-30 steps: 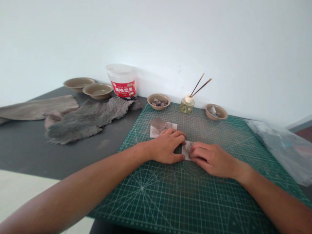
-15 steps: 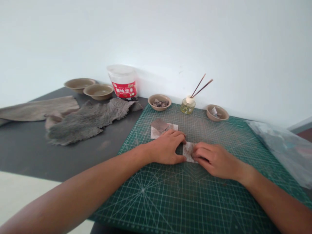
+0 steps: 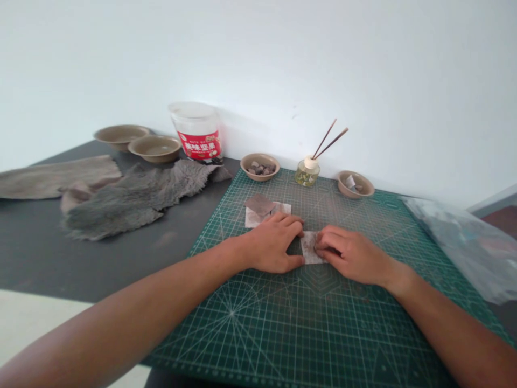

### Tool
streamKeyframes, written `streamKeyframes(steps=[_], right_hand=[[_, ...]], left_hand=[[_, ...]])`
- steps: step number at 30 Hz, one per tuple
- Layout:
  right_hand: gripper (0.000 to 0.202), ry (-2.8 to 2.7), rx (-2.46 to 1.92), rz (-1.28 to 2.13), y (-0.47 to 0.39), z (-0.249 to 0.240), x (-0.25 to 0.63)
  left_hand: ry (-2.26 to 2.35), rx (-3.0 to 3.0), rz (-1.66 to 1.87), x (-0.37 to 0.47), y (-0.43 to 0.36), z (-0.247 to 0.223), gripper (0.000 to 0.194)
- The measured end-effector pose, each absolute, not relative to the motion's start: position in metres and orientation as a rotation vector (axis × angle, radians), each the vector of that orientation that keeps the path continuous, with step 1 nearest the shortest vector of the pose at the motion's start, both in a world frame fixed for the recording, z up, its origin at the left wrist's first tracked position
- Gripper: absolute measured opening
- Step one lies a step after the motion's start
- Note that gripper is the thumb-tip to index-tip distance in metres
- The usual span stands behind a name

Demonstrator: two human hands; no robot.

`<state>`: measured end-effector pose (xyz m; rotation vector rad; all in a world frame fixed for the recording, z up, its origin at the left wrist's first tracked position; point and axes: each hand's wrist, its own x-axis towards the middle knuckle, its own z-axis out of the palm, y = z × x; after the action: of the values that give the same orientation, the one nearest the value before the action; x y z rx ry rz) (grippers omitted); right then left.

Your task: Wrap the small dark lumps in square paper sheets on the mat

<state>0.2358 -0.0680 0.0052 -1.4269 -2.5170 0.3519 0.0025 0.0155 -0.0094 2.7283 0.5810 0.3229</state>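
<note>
A small white square, smudged with brown, lies flat on the green cutting mat; whether it is paper or cloth I cannot tell. At its left edge, my left hand rests with thumb and fingers apart, its tips against or beside the square. My right hand has its fingers pinched together over the right part of the square; whatever they grip is hidden. Behind my left hand lie another whitish sheet and a brown-grey flat piece on top of it.
Along the wall stand a bowl of stones, a reed diffuser, a bowl with small pieces and a nut tub. Two bowls and furry grey hide are leftward. Clear plastic lies right.
My right hand has shifted slightly farther away over the white square, fingers still pinched. My left hand stays at the square's edge. The whole view has shifted a little.
</note>
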Motion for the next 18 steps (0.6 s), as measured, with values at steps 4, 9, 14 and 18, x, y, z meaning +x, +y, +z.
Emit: streamKeyframes(steps=[4,9,14,18], right_hand=[[0.010,-2.533,-1.365,0.422,-0.072,0.005,0.230],[0.008,-2.545,-1.334,0.495,-0.075,0.003,0.226],[0.009,-2.551,-1.335,0.459,-0.077,0.001,0.222],[0.012,-2.461,-1.449,0.341,-0.074,-0.001,0.224]], left_hand=[[0.561,2.767,0.347,0.001,0.014,-0.010,0.045],[0.499,2.781,0.297,-0.002,0.014,-0.008,0.043],[0.465,2.765,0.243,-0.005,0.016,-0.008,0.044],[0.461,2.759,0.171,-0.006,0.018,-0.008,0.047]])
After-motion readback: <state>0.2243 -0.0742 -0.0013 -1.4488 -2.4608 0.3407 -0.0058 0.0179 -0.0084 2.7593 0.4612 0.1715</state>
